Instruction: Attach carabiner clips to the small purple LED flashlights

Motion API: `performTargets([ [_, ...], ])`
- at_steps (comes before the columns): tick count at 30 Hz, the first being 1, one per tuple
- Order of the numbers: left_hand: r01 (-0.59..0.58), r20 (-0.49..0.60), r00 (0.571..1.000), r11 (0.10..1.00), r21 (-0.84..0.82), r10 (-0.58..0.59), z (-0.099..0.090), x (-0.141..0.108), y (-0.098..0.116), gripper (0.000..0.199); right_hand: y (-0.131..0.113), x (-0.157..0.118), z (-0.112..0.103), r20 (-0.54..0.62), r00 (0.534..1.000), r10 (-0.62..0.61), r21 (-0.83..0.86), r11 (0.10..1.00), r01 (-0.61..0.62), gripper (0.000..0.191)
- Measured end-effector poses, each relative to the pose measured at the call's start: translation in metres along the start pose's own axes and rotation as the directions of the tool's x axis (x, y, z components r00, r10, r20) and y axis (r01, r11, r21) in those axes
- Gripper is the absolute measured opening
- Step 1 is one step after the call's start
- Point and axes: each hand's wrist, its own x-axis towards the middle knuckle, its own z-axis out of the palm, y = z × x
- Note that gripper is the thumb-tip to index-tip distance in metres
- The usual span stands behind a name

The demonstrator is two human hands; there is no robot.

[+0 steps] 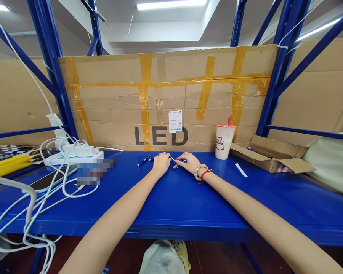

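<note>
Both hands rest near the back of the blue shelf surface (171, 205), close together. My left hand (161, 163) has its fingers drawn together at a small thin piece between the two hands. My right hand (189, 162), with a beaded bracelet (200, 172) and a red string at the wrist, pinches at the same spot from the right. What the fingertips hold is too small to name. Beneath the right fingers lies a dark and silver pen-like piece (176, 166). Blue pen-like pieces (143, 162) lie just left of my left hand.
A lidded cup with a red straw (224, 141) stands at the back right, beside a paper strip (241, 170) and an open cardboard box (270, 154). White cables, a power strip (74, 156) and a phone (50, 179) are at left. Taped cardboard (117, 110) closes the back.
</note>
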Motion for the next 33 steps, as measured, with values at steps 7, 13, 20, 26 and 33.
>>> performTargets([
  [7,-0.054,-0.02,0.998,0.998,-0.015,0.054,0.0,0.0,0.002,0.031,-0.002,-0.001,0.0,-0.029,0.998,-0.05,0.0,0.999,0.05,0.019],
  [13,-0.029,-0.026,0.999,1.0,-0.006,0.029,0.006,0.002,-0.001,0.035,-0.009,-0.003,-0.007,-0.079,0.992,0.103,-0.008,0.995,-0.104,0.024],
  [20,0.151,0.024,0.988,0.988,0.018,-0.151,0.01,0.002,-0.002,0.054,-0.01,-0.004,-0.01,-0.104,0.972,0.209,-0.003,0.978,-0.211,0.025],
  [26,0.256,0.025,0.966,0.963,0.08,-0.259,0.011,0.0,-0.001,0.058,-0.013,-0.005,-0.011,-0.08,0.97,0.229,-0.056,0.971,-0.233,0.027],
  [33,0.265,-0.029,0.964,0.96,0.092,-0.263,0.006,-0.002,0.001,0.062,-0.009,-0.003,-0.009,-0.088,0.969,0.23,0.035,0.973,-0.228,0.026],
])
